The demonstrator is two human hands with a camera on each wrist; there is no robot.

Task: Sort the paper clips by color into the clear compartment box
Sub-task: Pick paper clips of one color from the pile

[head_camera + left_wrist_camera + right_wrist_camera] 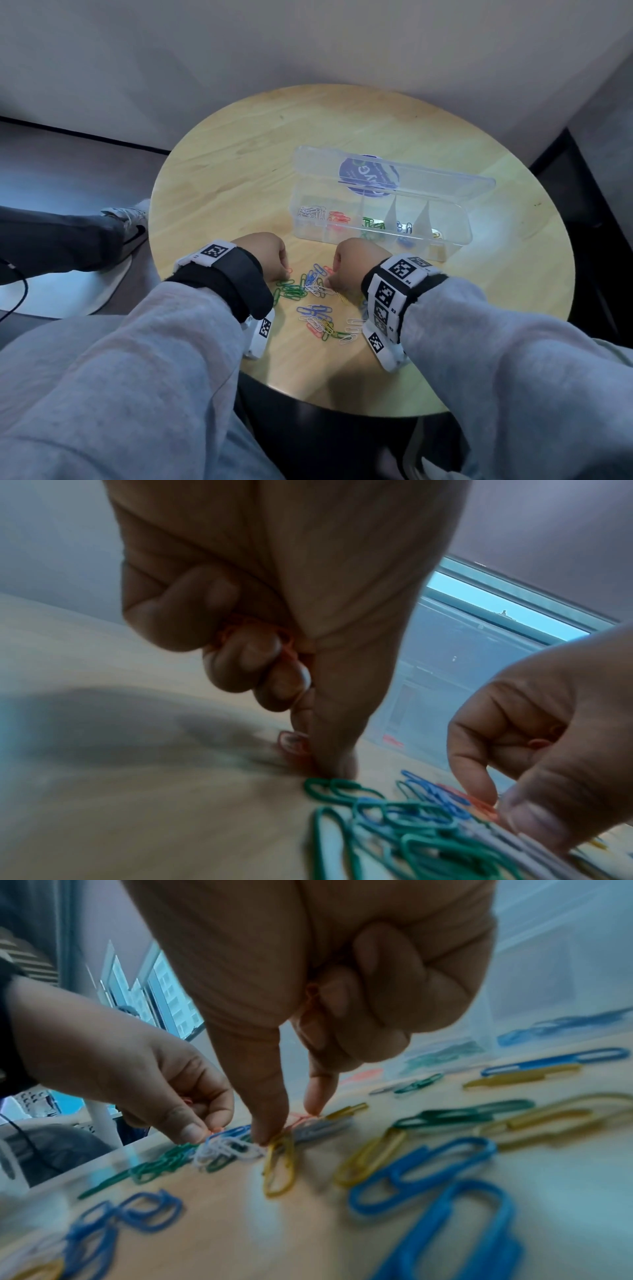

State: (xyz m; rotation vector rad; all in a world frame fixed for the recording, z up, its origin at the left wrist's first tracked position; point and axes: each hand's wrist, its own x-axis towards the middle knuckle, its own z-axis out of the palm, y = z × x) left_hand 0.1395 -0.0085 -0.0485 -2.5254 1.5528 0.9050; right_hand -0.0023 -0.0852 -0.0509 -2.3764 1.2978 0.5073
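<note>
Left hand (265, 255) is down on the table (239, 144) near its front edge, at the left side of the clip pile (315, 301). Its thumb and first finger pinch a red clip (291, 741) on the wood, and its curled fingers hold more red clips (260, 634) tucked in the palm. Next to it lie green clips (291, 290), then blue, white and yellow ones mixed up. Right hand (356, 262) is at the right side of the pile. Its thumb and first finger press down on another red clip (301, 1119), and something red shows in its curled fingers too.

Farther back, toward the right edge, sits the box (380, 219), lid open. It already has white, red, green, blue and yellow clips, each in its own part.

I think this is the red step. Next, both hands need to lift their red clips and drop them in the red part, second from the left.
</note>
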